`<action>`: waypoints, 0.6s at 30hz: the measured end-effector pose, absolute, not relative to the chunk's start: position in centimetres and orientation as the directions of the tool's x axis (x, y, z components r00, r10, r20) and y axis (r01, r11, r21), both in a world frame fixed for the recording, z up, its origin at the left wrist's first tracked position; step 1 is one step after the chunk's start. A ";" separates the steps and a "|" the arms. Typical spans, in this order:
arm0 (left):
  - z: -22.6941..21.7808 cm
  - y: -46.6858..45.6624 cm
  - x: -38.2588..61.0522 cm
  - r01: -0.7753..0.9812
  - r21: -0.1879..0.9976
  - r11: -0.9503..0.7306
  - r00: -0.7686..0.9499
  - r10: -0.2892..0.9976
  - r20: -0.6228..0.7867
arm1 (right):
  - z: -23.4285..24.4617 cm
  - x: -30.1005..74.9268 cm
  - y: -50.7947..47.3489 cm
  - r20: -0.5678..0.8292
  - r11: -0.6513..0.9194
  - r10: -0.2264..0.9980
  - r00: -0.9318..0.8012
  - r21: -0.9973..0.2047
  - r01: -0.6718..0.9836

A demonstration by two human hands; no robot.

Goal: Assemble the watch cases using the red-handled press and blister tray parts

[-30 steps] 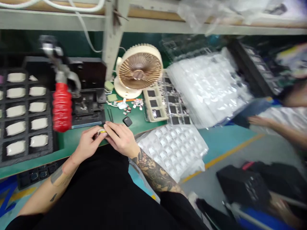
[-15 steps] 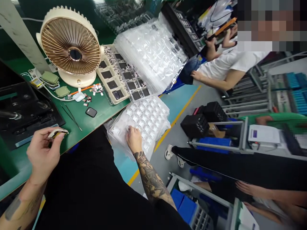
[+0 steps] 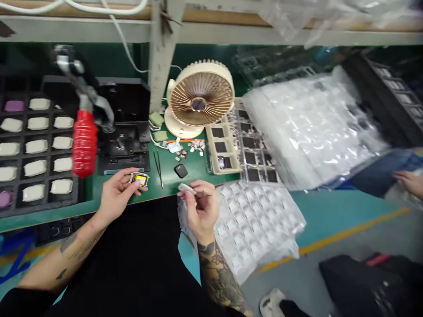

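My left hand (image 3: 115, 196) pinches a small watch case (image 3: 139, 179) at the table's front edge, its inside with a yellow part facing up. My right hand (image 3: 203, 211) is closed on a small white flat piece (image 3: 187, 189), a short way right of the case. Between and beyond the hands lie tweezers (image 3: 158, 169) and a black square watch face (image 3: 180, 171). Below and right of my right hand is a clear plastic tray (image 3: 257, 220) with rows of small white pieces.
A red-handled press (image 3: 85, 143) stands left, beside a black tray (image 3: 20, 132) of white and purple pieces. A beige fan (image 3: 200, 103), a cream tray (image 3: 228, 165) and stacked bagged plastic trays (image 3: 313, 127) stand behind. Another person's hand (image 3: 410, 182) shows at far right.
The view has swung left. My right hand has come away from the clear tray with a white piece and is now near my left hand, which still holds the watch case.
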State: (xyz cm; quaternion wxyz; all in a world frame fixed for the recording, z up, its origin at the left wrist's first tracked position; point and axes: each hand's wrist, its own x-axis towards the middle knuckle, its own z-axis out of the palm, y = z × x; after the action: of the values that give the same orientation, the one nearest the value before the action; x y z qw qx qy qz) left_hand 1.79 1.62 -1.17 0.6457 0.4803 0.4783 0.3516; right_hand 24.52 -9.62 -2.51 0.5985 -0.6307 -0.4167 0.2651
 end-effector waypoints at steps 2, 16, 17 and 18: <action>-1.0 1.6 1.5 -0.023 0.952 0.307 0.270 0.918 -0.289 | -1.8 22.1 -6.9 0.178 0.107 0.888 0.424 -0.977 0.185; -0.8 1.8 -1.2 -0.220 0.936 0.274 0.273 0.939 -0.211 | -1.0 17.3 0.0 0.376 0.342 0.927 0.000 -0.843 0.416; -0.7 2.0 -1.1 -0.216 0.937 0.273 0.255 0.942 -0.216 | -1.3 17.1 -0.1 0.364 0.335 0.931 -0.005 -0.851 0.405; -0.7 2.1 -1.0 -0.211 0.939 0.270 0.236 0.947 -0.220 | -1.5 17.0 -0.1 0.350 0.323 0.937 -0.006 -0.859 0.398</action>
State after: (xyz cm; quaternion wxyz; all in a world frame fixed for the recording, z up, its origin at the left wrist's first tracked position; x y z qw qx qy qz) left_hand -1.00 2.10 -0.73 0.6652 0.4188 0.4391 0.4352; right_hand 16.97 -0.13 -1.54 0.4856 -0.5112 -0.6526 0.2776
